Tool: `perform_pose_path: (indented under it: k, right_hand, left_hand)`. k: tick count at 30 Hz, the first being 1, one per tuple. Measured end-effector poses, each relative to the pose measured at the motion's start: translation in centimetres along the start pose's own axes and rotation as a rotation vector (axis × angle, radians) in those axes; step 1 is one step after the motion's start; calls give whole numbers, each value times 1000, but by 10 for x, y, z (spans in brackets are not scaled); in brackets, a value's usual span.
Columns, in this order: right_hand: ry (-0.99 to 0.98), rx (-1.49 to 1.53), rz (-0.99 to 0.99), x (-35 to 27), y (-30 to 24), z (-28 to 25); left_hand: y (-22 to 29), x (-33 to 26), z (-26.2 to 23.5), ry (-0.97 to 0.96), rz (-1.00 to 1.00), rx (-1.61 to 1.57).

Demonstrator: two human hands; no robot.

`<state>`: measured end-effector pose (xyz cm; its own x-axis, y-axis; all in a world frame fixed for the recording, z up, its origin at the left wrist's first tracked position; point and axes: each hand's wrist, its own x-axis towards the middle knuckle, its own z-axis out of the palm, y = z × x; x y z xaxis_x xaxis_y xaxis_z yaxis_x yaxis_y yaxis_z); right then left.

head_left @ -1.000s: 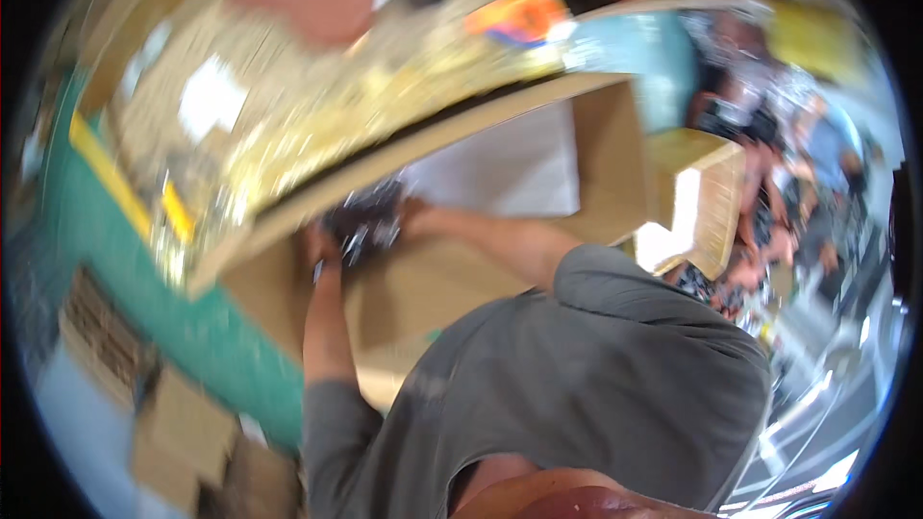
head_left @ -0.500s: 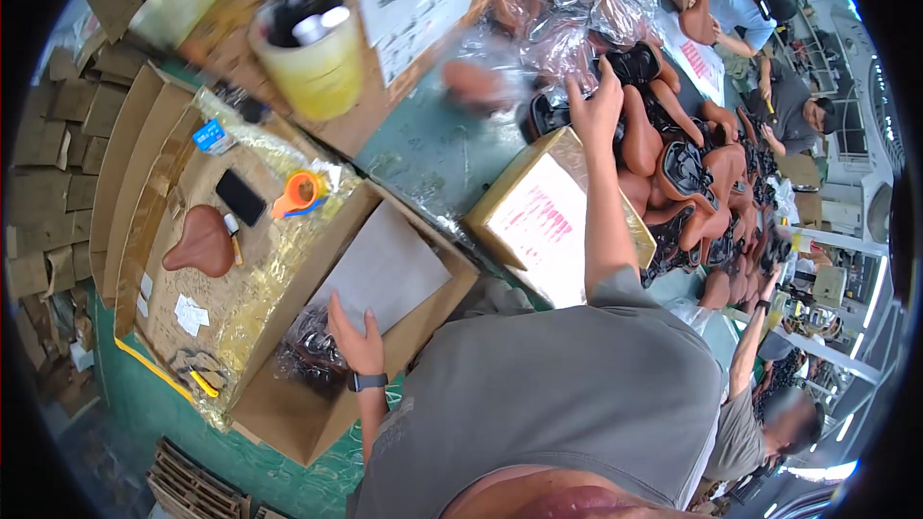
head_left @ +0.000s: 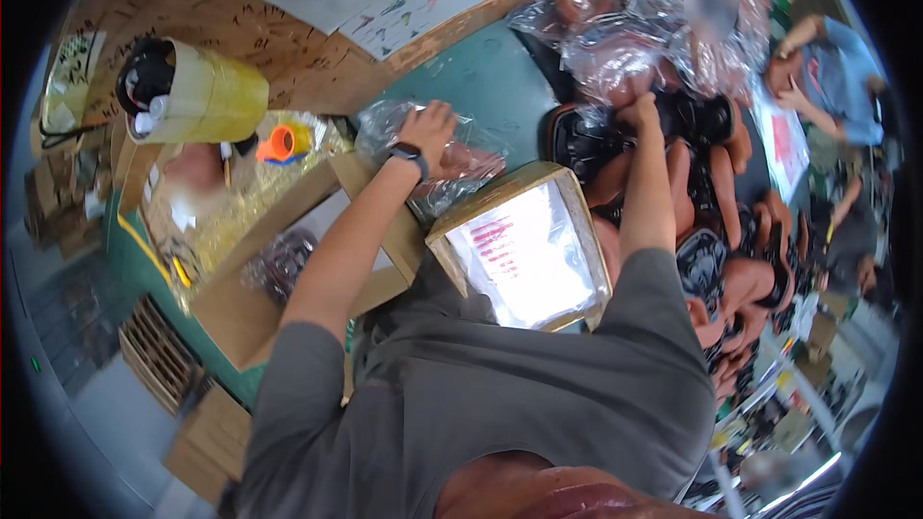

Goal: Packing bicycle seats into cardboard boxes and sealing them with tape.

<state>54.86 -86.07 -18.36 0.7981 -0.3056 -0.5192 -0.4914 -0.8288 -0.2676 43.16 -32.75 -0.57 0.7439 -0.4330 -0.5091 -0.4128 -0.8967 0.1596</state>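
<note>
My left hand [head_left: 431, 135], with a watch on its wrist, lies over a brown bicycle saddle in a clear plastic bag [head_left: 471, 163], its fingers bent onto the bag. This saddle rests on the green tabletop beside a carton with a white label sheet [head_left: 514, 250]. Farther right, my right hand [head_left: 638, 111] is closed at the edge of a bagged saddle [head_left: 611, 72] in the wrapped heap; its fingertips are partly hidden. Below that hand lie many unwrapped brown saddles with black undersides [head_left: 721, 183]. An open carton [head_left: 236, 312] at left holds a bagged saddle [head_left: 282, 264].
A yellow tub [head_left: 221, 91] with dark items stands at the back left, near an orange tape dispenser [head_left: 284, 142]. Printed sheets [head_left: 413, 0] lie on the wooden board behind. A co-worker in a blue shirt [head_left: 846, 77] handles a saddle at far right. Wooden pallets [head_left: 159, 351] stand lower left.
My left hand has left the open carton and come up onto the bagged saddle on the table. My right hand has moved to the wrapped heap's edge. The whole view has turned.
</note>
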Motion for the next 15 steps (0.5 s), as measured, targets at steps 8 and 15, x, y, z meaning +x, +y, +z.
perform_pose_path:
  k: [8,15]
  right_hand:
    - [203,-213,-15,-95,-31,-70]
    - [430,-379,-67,-254,-86,-145]
  left_hand:
    - [66,78,110,-96,149,318]
    - [39,-9,59,218,160,-151]
